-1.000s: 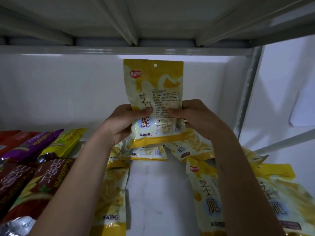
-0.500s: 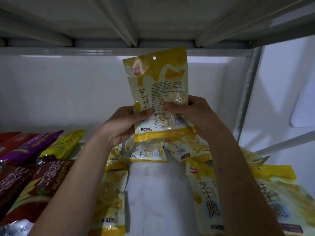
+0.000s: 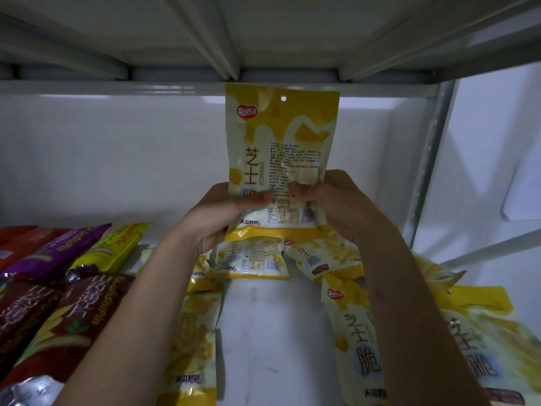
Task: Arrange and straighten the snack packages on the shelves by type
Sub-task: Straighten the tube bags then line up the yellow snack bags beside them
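The held yellow packet (image 3: 281, 159) hides both hands' fingers; the silver pack (image 3: 26, 389) is cut off at the corner.

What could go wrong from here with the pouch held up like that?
1. The yellow pouch, pinched low by left hand and right hand, may snag the upper shelf edge.
2. Set down, it could topple onto the loose pouches lying behind it.
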`<state>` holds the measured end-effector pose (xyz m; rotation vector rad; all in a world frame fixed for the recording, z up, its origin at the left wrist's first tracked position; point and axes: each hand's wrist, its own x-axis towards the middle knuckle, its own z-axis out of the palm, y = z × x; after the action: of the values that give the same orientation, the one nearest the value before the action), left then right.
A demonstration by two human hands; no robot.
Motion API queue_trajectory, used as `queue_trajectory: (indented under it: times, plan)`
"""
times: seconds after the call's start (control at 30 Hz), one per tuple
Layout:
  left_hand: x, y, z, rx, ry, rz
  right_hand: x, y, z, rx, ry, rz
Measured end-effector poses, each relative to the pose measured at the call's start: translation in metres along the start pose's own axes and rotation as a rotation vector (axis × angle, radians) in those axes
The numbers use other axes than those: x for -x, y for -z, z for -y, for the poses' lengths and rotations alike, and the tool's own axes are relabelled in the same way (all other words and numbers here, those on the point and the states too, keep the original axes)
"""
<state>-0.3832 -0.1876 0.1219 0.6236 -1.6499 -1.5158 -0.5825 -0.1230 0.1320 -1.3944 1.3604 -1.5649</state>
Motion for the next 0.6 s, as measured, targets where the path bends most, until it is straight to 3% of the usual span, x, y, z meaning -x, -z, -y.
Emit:
queue_trajectory:
  times: [0.33,0.6]
  plan:
    - [0.005,0.000,-0.004,0.070,-0.041,0.001,0.008,0.001,0.007,-0.108,0.069,0.143]
    - [0.003,-0.001,-0.005,-0.004,-0.030,0.047,0.013,0.001,0.011,-0.125,0.093,0.024]
